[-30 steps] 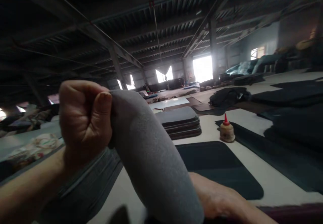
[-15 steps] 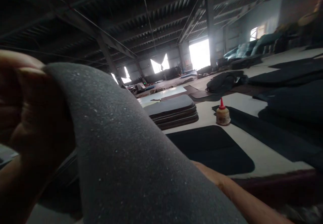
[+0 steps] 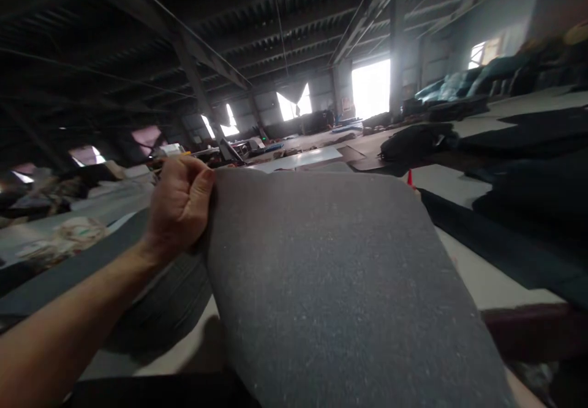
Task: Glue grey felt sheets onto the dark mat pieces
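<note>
A large grey sheet with rounded corners and light specks [image 3: 340,279] is raised in front of me and fills the lower middle of the view. My left hand [image 3: 181,203] is closed on its upper left corner, thumb toward me. Of my right arm only a bit of skin shows at the sheet's lower right edge; the sheet hides the hand, apart from what may be a fingertip near its upper right corner. Behind that corner the red tip of a glue bottle [image 3: 410,178] sticks up.
Dark material pieces [image 3: 487,236] lie on the pale table [image 3: 487,285] at the right. A dark bundle [image 3: 408,144] sits farther back. A stack of dark sheets [image 3: 169,304] is under my left forearm, with scraps [image 3: 68,236] at the far left.
The sheet has opened out from a curved, slanted hold to a broad face toward me. My left hand moved right and away from the camera. The sheet now covers the stack and most of the bottle.
</note>
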The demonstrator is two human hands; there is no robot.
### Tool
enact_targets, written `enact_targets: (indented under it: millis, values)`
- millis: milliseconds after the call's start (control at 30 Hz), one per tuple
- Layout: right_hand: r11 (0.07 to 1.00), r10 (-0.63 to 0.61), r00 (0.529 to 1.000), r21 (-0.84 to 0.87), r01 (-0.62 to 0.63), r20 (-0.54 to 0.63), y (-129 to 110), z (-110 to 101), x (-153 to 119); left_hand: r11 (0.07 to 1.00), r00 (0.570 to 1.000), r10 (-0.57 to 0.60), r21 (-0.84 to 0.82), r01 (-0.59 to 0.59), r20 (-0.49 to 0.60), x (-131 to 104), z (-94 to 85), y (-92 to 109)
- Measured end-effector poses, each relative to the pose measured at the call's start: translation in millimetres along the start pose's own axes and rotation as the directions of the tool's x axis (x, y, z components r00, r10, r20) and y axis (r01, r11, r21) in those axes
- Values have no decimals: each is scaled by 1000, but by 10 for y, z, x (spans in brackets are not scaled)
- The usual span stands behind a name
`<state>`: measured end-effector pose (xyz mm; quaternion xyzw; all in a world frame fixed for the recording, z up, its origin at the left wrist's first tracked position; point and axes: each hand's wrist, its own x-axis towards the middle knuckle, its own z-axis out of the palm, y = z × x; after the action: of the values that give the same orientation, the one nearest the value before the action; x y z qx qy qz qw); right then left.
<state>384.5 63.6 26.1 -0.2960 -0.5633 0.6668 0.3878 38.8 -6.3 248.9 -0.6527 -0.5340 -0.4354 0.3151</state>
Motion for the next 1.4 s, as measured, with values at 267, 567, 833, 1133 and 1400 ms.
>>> enact_targets:
  millis: [267, 567, 833, 1133, 1400]
  values:
    - [878, 351, 936, 335, -343, 40, -320, -52, -153, 962, 902, -263, 24, 271, 342, -378, 343, -175]
    - [925, 271, 907, -172, -338, -322, -468, -56, 228, 844, 454, -303, 15, 536, 838, -928, 417, -439]
    - [914, 270, 901, -205, -351, -339, -562, 105, 356, 397, 158, -537, 83, 914, 829, -1557, 446, -806]
    - [883, 179, 892, -333, -332, -414, -414, 153, 518, 342, 252, -745, 30, 939, 617, -2064, 380, -783]
    - [688, -120, 933, -706, -168, -339, -278, -66, 661, 549, 288, -795, 431, 716, 534, -2280, -27, -539]
